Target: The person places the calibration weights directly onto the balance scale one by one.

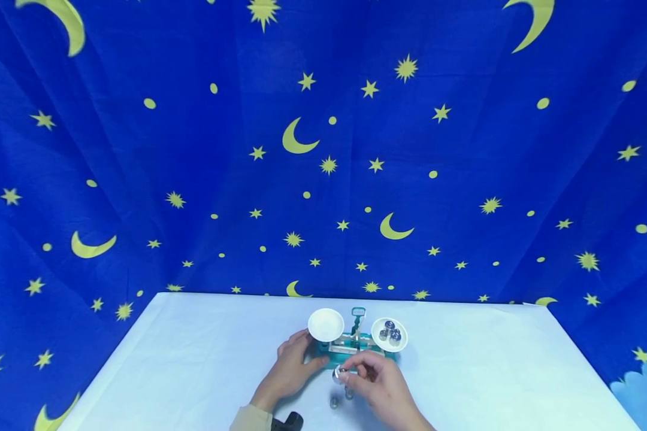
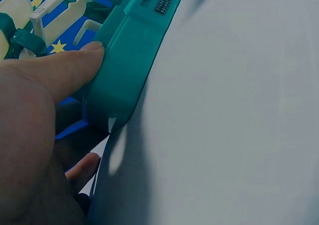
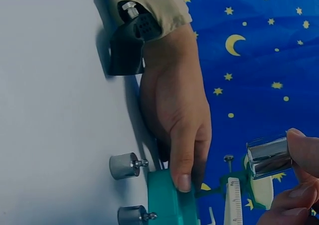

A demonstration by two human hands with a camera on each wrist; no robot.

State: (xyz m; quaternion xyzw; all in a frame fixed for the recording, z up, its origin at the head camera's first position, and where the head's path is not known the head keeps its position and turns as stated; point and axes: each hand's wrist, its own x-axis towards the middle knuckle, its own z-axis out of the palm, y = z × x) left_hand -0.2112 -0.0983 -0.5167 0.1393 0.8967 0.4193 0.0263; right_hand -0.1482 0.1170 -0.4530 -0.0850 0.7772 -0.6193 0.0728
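A green balance scale [image 1: 331,359] with two white pans stands on the table. My left hand [image 1: 291,374] grips the left end of its base, the thumb [image 2: 82,65] lying on the green top edge. Between thumb and fingertips my right hand [image 1: 380,383] pinches a shiny metal weight [image 3: 269,157], held above the table in front of the base. The left pan [image 1: 326,325] has nothing on it. Several metal weights [image 1: 390,333] stand together on the right pan [image 1: 404,340]. Two more, a nearer weight [image 3: 123,166] and another weight [image 3: 132,215], stand on the table before the scale.
A white sheet [image 1: 167,359] covers the table. Behind it hangs a blue cloth [image 1: 356,257] with yellow moons and stars. A black device [image 1: 288,422] is strapped at the left wrist, by a beige sleeve [image 1: 250,419].
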